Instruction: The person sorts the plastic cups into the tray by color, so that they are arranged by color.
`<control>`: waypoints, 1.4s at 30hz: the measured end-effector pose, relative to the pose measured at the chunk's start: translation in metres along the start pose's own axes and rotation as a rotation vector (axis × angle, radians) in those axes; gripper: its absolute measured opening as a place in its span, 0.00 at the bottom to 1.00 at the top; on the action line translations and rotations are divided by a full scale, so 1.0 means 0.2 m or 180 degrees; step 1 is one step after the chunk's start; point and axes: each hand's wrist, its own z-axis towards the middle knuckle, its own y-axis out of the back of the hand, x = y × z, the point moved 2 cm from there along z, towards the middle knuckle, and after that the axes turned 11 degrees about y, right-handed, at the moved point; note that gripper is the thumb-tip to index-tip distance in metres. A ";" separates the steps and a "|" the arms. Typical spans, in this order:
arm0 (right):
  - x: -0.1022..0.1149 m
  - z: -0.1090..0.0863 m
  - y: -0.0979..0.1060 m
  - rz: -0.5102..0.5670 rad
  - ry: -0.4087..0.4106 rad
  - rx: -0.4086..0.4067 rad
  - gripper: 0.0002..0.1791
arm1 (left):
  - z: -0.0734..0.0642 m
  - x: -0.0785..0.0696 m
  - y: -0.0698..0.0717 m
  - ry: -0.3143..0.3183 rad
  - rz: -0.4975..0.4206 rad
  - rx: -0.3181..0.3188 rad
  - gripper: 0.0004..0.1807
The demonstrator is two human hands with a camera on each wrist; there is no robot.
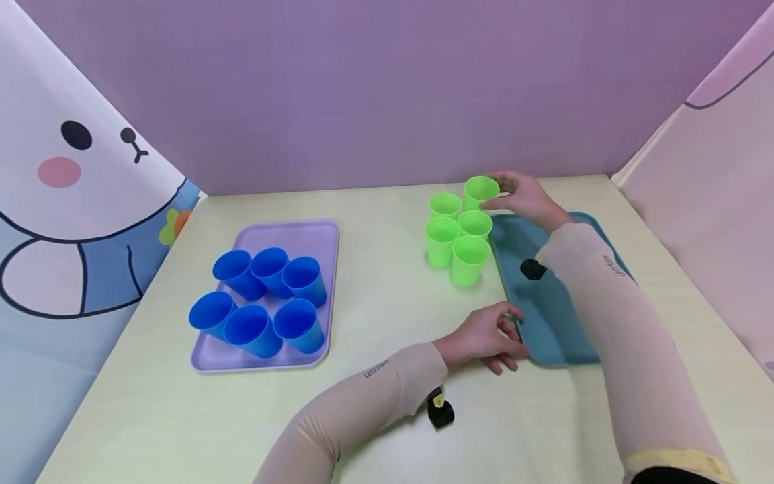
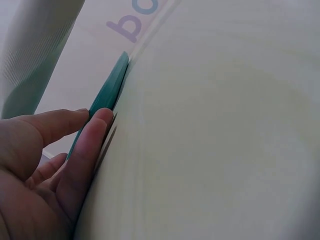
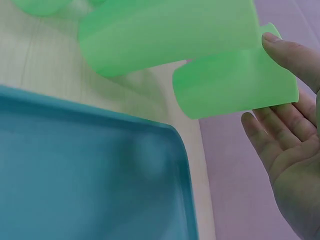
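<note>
A group of light green cups [image 1: 471, 261] stands upright beside the teal tray [image 1: 553, 316]. My right hand [image 1: 527, 199] grips the rearmost green cup [image 1: 480, 191] near its rim; in the right wrist view its thumb lies on one side of this cup [image 3: 235, 82] and the fingers on the other. My left hand [image 1: 484, 336] is at the near left edge of the teal tray. The left wrist view has its thumb and a finger pinching the tray's edge [image 2: 111, 87]. Parts of the tray are hidden behind my right forearm.
To the left, several blue cups [image 1: 252, 329] stand on or lean over a lilac tray [image 1: 266, 235]. A black piece [image 1: 533, 269] shows over the teal tray, and another black piece [image 1: 441, 411] is by my left wrist. A purple backdrop [image 1: 387, 101] borders the table behind.
</note>
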 end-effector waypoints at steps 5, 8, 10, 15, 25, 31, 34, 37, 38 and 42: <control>0.01 -0.02 0.04 -0.0072 0.0055 -0.0138 0.43 | 0.00 0.00 0.01 0.0027 0.0030 -0.0009 0.24; 0.01 -0.04 0.07 -0.0117 0.0065 -0.0232 0.43 | 0.00 0.00 0.01 0.0038 0.0015 0.0008 0.24; 0.00 -0.06 0.09 -0.0141 0.0059 -0.0293 0.43 | 0.00 0.00 0.01 0.0033 0.0008 0.0017 0.24; -0.01 -0.09 0.13 -0.0234 0.0052 -0.0405 0.42 | 0.01 0.00 0.01 0.0034 -0.0004 -0.0026 0.23; -0.08 -0.18 0.21 -0.0319 0.0112 -0.0564 0.37 | 0.01 0.00 0.02 0.0021 -0.0051 -0.0026 0.23; -0.14 -0.24 0.28 -0.0353 0.0055 -0.0704 0.36 | 0.00 0.00 0.01 0.0029 -0.0045 -0.0028 0.23; -0.17 -0.28 0.31 -0.0348 -0.0010 -0.0797 0.35 | 0.00 0.00 0.01 0.0029 -0.0047 -0.0018 0.23; -0.19 -0.31 0.34 -0.0412 -0.0066 -0.0886 0.36 | 0.00 0.00 0.01 0.0020 -0.0054 0.0000 0.23; -0.20 -0.32 0.34 -0.0418 -0.0095 -0.0914 0.36 | 0.00 0.00 0.01 0.0015 -0.0055 0.0005 0.23; -0.22 -0.37 0.38 -0.0462 -0.0204 -0.0979 0.36 | 0.00 0.00 0.01 0.0001 -0.0071 0.0015 0.22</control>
